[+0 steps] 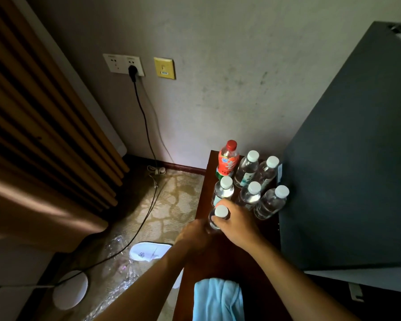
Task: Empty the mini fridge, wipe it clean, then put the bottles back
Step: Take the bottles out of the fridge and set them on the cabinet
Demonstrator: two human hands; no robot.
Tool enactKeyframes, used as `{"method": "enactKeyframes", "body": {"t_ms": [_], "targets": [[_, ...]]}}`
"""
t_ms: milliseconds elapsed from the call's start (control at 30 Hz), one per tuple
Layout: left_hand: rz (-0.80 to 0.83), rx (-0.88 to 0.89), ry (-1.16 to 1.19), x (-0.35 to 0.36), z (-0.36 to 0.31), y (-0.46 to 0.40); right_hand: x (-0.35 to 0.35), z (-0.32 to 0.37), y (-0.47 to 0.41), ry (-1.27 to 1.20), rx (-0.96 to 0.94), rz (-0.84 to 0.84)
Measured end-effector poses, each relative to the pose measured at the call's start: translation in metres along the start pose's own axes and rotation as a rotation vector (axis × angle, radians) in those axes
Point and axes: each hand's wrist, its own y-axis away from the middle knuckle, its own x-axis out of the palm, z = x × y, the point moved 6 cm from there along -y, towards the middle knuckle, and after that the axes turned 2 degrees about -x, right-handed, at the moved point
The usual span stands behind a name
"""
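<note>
On a dark wooden cabinet top (220,258) stand several clear water bottles with white caps (248,170) and a red drink bottle (228,159) at the back. My right hand (237,224) grips the nearest water bottle (220,214) around its neck, just under the cap. My left hand (195,235) is wrapped around the lower body of the same bottle, most of which is hidden. The dark mini fridge (357,170) stands to the right, its top and side facing me. A light blue cloth (218,300) lies on the cabinet's near end.
A brown curtain (44,158) hangs at the left. A black cable (146,130) runs from a wall socket (124,64) down across the patterned carpet. A white slipper (148,251), crumpled clear plastic (118,262) and a white round object (70,289) lie on the floor.
</note>
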Motion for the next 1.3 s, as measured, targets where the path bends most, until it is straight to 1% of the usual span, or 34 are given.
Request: {"method": "enactKeyframes", "body": {"t_ms": [133, 300, 433, 533, 700, 833, 933, 1100, 1200, 1300], "targets": [[-0.002, -0.002, -0.033, 0.001, -0.002, -0.001, 0.000, -0.004, 0.000, 0.006, 0.002, 0.020], [-0.017, -0.010, -0.010, 0.001, -0.004, 0.005, 0.002, -0.009, 0.006, -0.062, 0.021, 0.007], [-0.032, -0.022, 0.036, -0.001, -0.006, 0.015, -0.002, -0.014, 0.016, -0.036, 0.064, 0.020], [-0.047, 0.013, 0.007, -0.001, -0.013, 0.025, -0.007, -0.018, 0.028, -0.032, 0.103, 0.013], [0.000, 0.041, -0.005, 0.013, -0.028, 0.049, -0.022, -0.031, 0.057, -0.066, 0.144, -0.057], [0.019, 0.058, -0.057, 0.031, -0.043, 0.066, -0.032, -0.046, 0.086, -0.083, 0.183, -0.121], [0.062, 0.062, -0.061, 0.053, -0.058, 0.076, -0.040, -0.066, 0.112, -0.084, 0.222, -0.152], [0.150, 0.125, -0.058, 0.093, -0.097, 0.087, -0.061, -0.106, 0.156, -0.144, 0.328, -0.170], [0.193, 0.133, -0.056, 0.119, -0.122, 0.093, -0.079, -0.131, 0.178, -0.191, 0.388, -0.180], [0.204, 0.179, -0.050, 0.139, -0.149, 0.098, -0.103, -0.153, 0.192, -0.218, 0.411, -0.208]]}}
